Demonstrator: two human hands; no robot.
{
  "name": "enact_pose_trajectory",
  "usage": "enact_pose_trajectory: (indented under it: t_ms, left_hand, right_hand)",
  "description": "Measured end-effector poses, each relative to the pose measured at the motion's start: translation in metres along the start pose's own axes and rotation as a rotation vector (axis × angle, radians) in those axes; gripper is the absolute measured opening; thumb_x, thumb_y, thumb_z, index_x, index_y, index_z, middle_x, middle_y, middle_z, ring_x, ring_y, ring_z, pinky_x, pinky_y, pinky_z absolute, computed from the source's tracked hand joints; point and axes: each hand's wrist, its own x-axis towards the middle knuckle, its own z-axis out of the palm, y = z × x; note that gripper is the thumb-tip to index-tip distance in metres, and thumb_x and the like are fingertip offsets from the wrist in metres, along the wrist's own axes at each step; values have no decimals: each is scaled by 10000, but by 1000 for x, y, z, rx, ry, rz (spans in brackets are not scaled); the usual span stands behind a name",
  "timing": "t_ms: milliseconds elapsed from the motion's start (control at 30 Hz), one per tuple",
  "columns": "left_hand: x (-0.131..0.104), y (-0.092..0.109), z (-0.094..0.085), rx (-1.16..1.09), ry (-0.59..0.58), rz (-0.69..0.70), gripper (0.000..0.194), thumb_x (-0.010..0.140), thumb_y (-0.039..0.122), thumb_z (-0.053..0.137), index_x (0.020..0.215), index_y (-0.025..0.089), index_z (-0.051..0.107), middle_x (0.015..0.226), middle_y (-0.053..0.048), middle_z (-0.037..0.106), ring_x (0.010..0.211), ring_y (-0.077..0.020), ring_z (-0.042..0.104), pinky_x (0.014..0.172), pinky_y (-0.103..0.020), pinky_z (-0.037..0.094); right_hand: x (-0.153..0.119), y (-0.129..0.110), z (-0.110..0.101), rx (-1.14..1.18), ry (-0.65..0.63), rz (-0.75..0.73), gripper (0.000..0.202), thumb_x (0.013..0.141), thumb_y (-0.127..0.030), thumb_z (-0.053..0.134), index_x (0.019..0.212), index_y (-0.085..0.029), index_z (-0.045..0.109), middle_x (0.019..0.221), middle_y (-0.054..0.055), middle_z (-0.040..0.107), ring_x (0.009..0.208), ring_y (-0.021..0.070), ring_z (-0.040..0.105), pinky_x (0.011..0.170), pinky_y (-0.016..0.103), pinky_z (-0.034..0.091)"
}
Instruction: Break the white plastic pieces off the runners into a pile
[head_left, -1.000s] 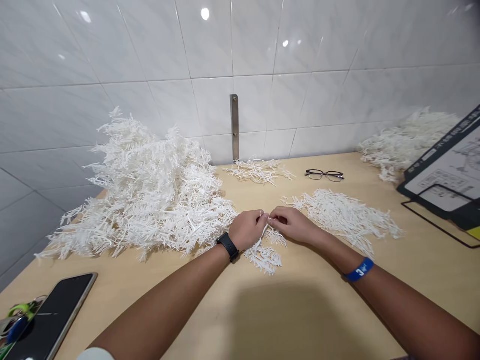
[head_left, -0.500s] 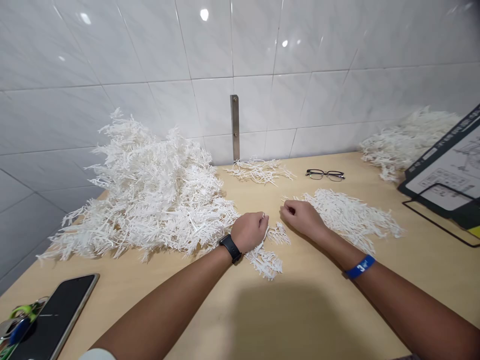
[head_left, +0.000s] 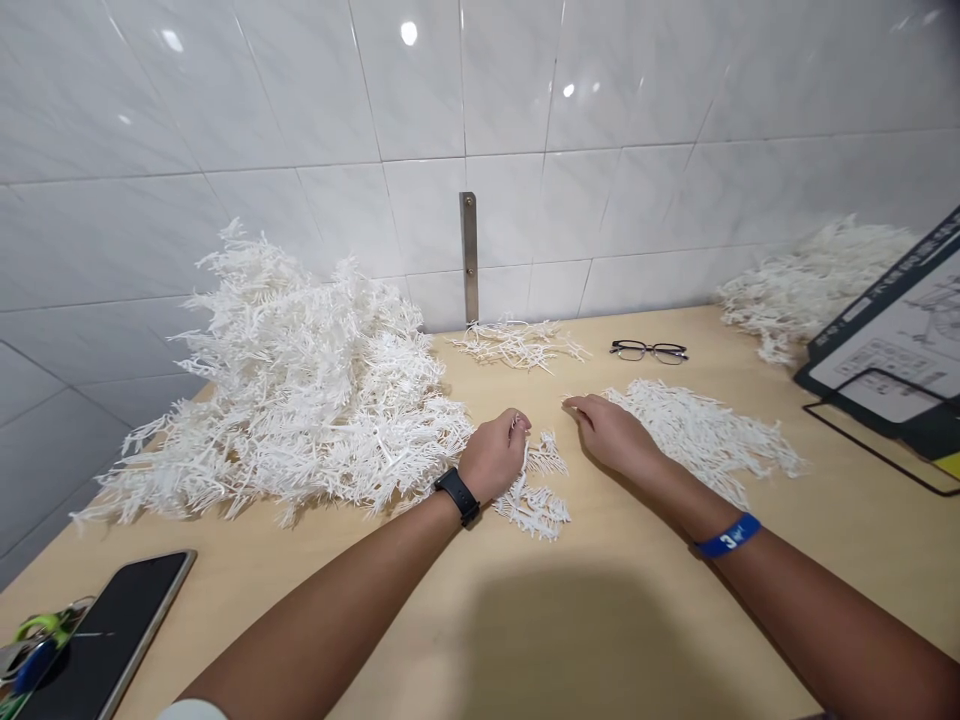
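Note:
My left hand, with a black watch on the wrist, is closed around a white branched strip. The strip's comb-like side twigs hang out below and to the right of the fingers. To the right, my right hand is held over the table with its fingers stretched out and the thumb apart; nothing shows in it. It is beside a flat heap of small loose white pieces. Left of my left hand rises a large tangled pile of white branched strips.
Bare white stems lie by the wall below a metal bracket. Eyeglasses rest right of them. Another white pile sits behind a dark printed board with a wire stand. A phone and keys are front left.
My right hand's fingers have gone from curled to stretched out. My left hand has shifted slightly up and turned, and the strip below it has moved with it.

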Motion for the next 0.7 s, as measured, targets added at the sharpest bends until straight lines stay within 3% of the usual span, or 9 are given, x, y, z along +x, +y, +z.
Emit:
enact_pose_trajectory:
  t_ms: [133, 267, 367, 500, 600, 700]
  left_hand:
    - [0, 1, 0, 4, 18, -23, 250, 944, 284, 396, 1015, 228, 628, 789, -19, 693, 706, -168, 604, 614, -268, 350]
    - [0, 1, 0, -10, 38, -48, 216, 896, 242, 426, 890, 224, 640, 695, 3, 654, 619, -146, 554, 567, -256, 308]
    - [1, 0, 0, -28, 50, -58, 200, 876, 240, 437, 837, 217, 632, 667, 10, 634, 595, -135, 531, 557, -249, 297]
    - [1, -2, 1, -43, 65, -59, 193, 877, 249, 439, 867, 223, 629, 679, 15, 633, 604, -132, 531, 554, -246, 296]
    - [2, -2, 1, -39, 81, -55, 194, 890, 263, 437, 916, 227, 625, 699, 14, 638, 619, -134, 539, 557, -247, 305]
    - [2, -2, 1, -30, 79, -44, 182, 895, 264, 444, 931, 225, 618, 718, 9, 649, 632, -138, 553, 565, -249, 320]
  right_hand:
    - [-1, -5, -1, 131, 32, -149, 330, 920, -145, 423, 1114, -197, 685, 1096, 90, 692, 977, 225, 629, 828, 314, 455]
    - [-3, -11, -1, 192, -115, -318, 364, 891, -91, 408, 1019, -216, 726, 1044, 52, 702, 945, 192, 641, 820, 288, 461]
    - [-2, -8, -3, 38, -112, -192, 352, 882, -98, 414, 927, -215, 744, 1029, 50, 711, 926, 208, 645, 775, 299, 450]
    - [0, -3, -9, -109, -6, -16, 301, 874, -141, 451, 908, -188, 747, 1031, 86, 712, 921, 243, 644, 739, 319, 442]
    - [-1, -6, -9, 31, 73, -69, 317, 864, -123, 441, 971, -168, 735, 1031, 89, 719, 936, 221, 648, 797, 305, 462]
    - [0, -11, -4, 226, 1, -152, 341, 845, -102, 423, 959, -175, 735, 966, 60, 740, 895, 188, 667, 819, 283, 483]
